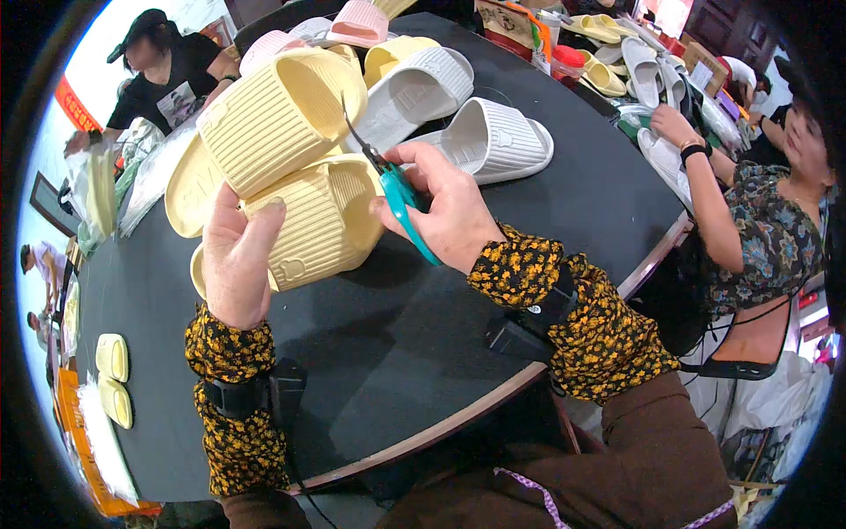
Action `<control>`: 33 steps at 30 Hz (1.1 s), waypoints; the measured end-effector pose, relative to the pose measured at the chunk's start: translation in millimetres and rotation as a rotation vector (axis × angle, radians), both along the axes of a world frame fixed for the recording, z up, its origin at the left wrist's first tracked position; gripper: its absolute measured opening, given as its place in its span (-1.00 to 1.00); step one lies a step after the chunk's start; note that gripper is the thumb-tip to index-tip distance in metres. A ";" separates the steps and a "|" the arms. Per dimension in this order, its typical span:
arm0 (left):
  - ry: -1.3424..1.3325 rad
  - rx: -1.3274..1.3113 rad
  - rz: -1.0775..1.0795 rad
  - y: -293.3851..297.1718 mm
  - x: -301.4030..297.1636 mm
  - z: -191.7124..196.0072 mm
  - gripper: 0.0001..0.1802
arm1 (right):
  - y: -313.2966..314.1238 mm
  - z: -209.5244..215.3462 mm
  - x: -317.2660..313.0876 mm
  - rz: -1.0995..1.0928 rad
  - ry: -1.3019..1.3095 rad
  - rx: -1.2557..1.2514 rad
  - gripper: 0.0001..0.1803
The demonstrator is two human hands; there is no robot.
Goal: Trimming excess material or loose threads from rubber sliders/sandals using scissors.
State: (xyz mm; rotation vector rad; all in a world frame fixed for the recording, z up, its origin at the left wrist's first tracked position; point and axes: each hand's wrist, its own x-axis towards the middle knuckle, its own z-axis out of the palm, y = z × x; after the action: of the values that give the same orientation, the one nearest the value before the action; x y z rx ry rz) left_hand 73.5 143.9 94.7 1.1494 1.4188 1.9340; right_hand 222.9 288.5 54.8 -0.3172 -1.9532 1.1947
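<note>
My left hand (238, 256) grips a pale yellow slide slipper (326, 216) by its ribbed strap, the thumb lying across the strap's edge. A second yellow slipper (264, 115) rests tilted just above it, against my fingertips. My other fingers are partly hidden behind the footwear. In my right hand (449, 207) is a pair of scissors (401, 203) with teal handles. Its dark blades point up and away, close in front of the upper slipper's opening. Beyond the scissors lie a white slipper (500, 139) and another white slipper (423, 84).
Pink slippers (359, 24) lie at the far edge of the black table (397, 353). Two small yellow slippers (114, 379) sit at the left near plastic bags (104, 441). A co-worker (758, 212) on the right handles white slippers; another person (167, 75) sits at the far left.
</note>
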 end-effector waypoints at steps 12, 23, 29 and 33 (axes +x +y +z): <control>-0.003 -0.022 0.017 -1.1 -2.6 -1.7 -0.54 | -1.8 0.7 1.7 -0.002 -0.023 0.097 -0.52; -0.015 -0.029 0.060 0.4 -0.5 -1.5 -0.59 | -1.3 0.4 2.3 0.004 -0.070 0.107 -0.54; 0.004 -0.050 0.051 -0.8 -2.7 -2.2 -0.61 | -2.4 1.4 2.3 -0.007 -0.052 0.105 -0.54; -0.027 -0.033 0.049 -1.0 -3.6 -3.3 -0.61 | -2.4 0.8 2.1 0.008 -0.050 0.039 -0.53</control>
State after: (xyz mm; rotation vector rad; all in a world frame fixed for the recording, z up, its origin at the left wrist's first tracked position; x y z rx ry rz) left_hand 69.8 142.9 91.4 1.0791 1.4717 1.9449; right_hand 225.1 286.1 55.6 -0.3220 -2.0196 1.1627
